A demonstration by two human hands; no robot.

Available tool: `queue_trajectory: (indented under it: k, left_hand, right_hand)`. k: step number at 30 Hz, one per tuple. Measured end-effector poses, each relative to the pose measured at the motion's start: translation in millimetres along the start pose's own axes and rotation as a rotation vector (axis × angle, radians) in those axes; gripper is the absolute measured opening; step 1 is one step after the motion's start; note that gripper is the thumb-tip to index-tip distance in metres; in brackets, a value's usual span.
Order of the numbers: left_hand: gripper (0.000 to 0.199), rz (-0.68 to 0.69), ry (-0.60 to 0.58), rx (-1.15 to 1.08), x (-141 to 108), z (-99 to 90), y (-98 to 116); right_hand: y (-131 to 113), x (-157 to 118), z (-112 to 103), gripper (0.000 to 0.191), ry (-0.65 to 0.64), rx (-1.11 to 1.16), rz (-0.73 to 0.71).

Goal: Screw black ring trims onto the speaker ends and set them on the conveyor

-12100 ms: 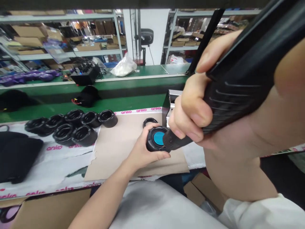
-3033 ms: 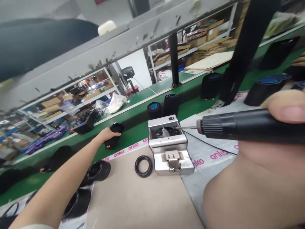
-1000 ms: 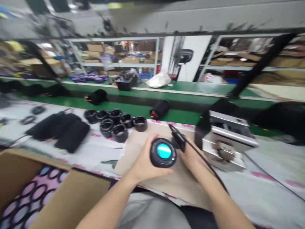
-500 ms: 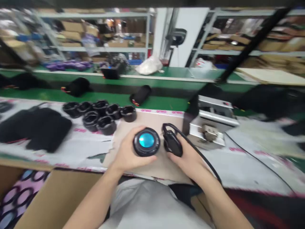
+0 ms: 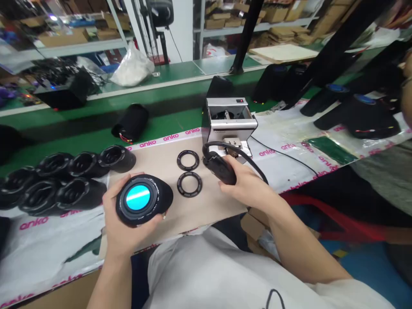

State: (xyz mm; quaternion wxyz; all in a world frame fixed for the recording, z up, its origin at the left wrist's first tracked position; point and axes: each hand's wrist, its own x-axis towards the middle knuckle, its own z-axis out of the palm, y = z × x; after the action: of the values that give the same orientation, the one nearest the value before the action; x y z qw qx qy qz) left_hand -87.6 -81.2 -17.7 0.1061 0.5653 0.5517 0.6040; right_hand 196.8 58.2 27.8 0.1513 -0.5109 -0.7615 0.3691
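My left hand [image 5: 124, 229] is wrapped round a black cylindrical speaker [image 5: 165, 195], whose bright blue round cone faces up toward me. It is held tilted above a brown cardboard sheet [image 5: 180, 214]. In my right hand [image 5: 243, 178] is a black electric screwdriver [image 5: 220, 168]; its cord loops up and back over my wrist. The tool's tip is hidden. Between the two hands lie two flat black rings, a far ring [image 5: 188, 151] and a near ring [image 5: 182, 189], apart from each other on the cardboard.
A silver screw feeder [image 5: 231, 122] stands just beyond my right hand. Several black cylinders [image 5: 75, 191] are grouped at the left, and one black sleeve with wires [image 5: 133, 121] lies on the green bench behind. More black speaker housings [image 5: 370, 113] are at the right, near another person's arm [image 5: 407, 101].
My view has turned to the right and lowered. The speaker has tilted so its side shows, and my hands are farther apart. The two rings on the cardboard now show between them.
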Motion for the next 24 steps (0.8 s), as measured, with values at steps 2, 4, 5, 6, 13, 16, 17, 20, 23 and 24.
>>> queue_trajectory:
  k: [2,4,5,6,13,16,17,20,23,24]
  left_hand:
    - [0.101,0.012,-0.006,-0.007,-0.2,-0.3,0.0]
    - [0.104,0.021,-0.004,0.0,-1.1,-1.1,-1.9]
    - [0.104,0.025,-0.001,0.01,-1.6,-1.6,-3.3]
    - [0.105,0.03,0.003,0.022,-2.3,-2.0,-4.9]
    - [0.103,0.009,-0.01,0.028,-6.4,0.0,-6.9]
    - [0.102,-0.019,-0.017,0.033,-8.3,1.8,-5.4]
    - [0.102,-0.023,-0.016,0.039,-8.8,2.2,-5.2]
    - [0.103,-0.009,-0.01,0.052,-9.9,2.4,-5.3]
    - [0.103,0.01,-0.007,0.041,-9.5,1.8,-5.5]
    - [0.103,0.011,-0.008,0.038,-9.2,1.5,-5.7]
  right_hand:
    - [-2.8,4.7,5.8,0.06,-0.019,-0.029,-0.024]
    - [-6.5,10.9,10.6,0.063,-0.052,-0.06,-0.08]
    - [-8.2,14.4,12.9,0.063,-0.082,-0.076,-0.123]
    - [-9.5,18.1,15.3,0.061,-0.124,-0.094,-0.172]
    - [-1.8,40.1,37.5,0.046,-0.307,-0.25,-0.339]
    - [0.0,38.5,43.0,0.049,-0.292,-0.278,-0.328]
    - [-1.1,36.0,44.0,0.047,-0.286,-0.276,-0.319]
    - [-8.1,26.4,44.0,0.041,-0.263,-0.239,-0.283]
    - [-15.0,21.7,36.5,0.05,-0.24,-0.185,-0.237]
    - [-16.2,22.0,31.8,0.052,-0.225,-0.174,-0.217]
